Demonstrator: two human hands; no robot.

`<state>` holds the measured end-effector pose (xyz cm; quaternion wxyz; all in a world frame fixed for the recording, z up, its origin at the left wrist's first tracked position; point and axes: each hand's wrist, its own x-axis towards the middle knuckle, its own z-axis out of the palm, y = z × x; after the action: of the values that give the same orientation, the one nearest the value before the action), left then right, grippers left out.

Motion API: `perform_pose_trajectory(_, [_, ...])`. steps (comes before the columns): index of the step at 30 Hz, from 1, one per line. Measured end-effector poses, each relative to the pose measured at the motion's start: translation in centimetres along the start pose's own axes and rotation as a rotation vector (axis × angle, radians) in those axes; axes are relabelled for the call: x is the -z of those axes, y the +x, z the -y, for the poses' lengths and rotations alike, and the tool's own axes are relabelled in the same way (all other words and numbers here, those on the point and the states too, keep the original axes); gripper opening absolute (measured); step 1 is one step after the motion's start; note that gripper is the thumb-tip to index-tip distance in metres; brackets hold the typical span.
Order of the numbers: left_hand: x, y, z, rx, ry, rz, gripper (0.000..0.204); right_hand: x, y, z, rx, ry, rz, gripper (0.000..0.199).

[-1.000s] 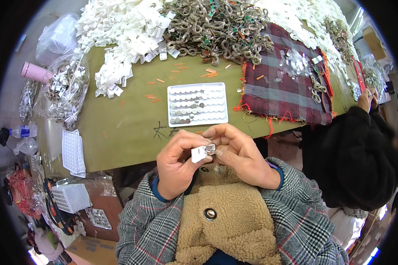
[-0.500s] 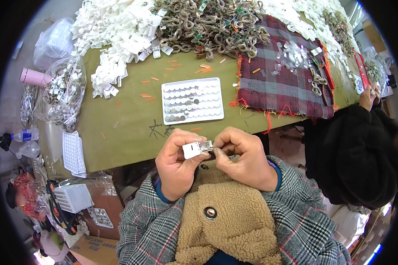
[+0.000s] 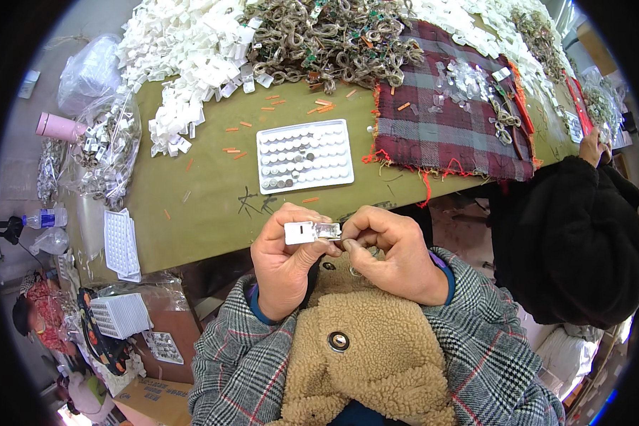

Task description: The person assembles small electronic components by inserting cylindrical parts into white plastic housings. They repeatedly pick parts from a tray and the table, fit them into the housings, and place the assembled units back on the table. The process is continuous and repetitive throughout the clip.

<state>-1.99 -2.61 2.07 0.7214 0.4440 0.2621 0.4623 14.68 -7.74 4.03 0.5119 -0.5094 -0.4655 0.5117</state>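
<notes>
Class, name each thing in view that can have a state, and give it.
Case: held up
Left hand: gripping the case
Right hand: pinched closed at the case's end
Tray: partly filled
Cloth: spread out, edge frayed
Orange strips: scattered
Cords: heaped
White pieces: heaped

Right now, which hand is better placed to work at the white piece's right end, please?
Likely the right hand, as it is beside that end, while the left hand grips the white piece.
</notes>
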Motion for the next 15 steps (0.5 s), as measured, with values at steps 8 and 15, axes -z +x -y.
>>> perform_pose_trajectory(8, [0.15, -0.17, -0.27, -0.066, 0.183, 0.045, 0.022, 0.35, 0.33, 0.13, 0.287, -0.383, -0.05, 0.013])
perform_pose_trajectory(15, [0.27, 0.02, -0.1, -0.143, 0.259, 0.067, 0.023, 0.51, 0.56, 0.2, -0.176, 0.095, 0.047, 0.008])
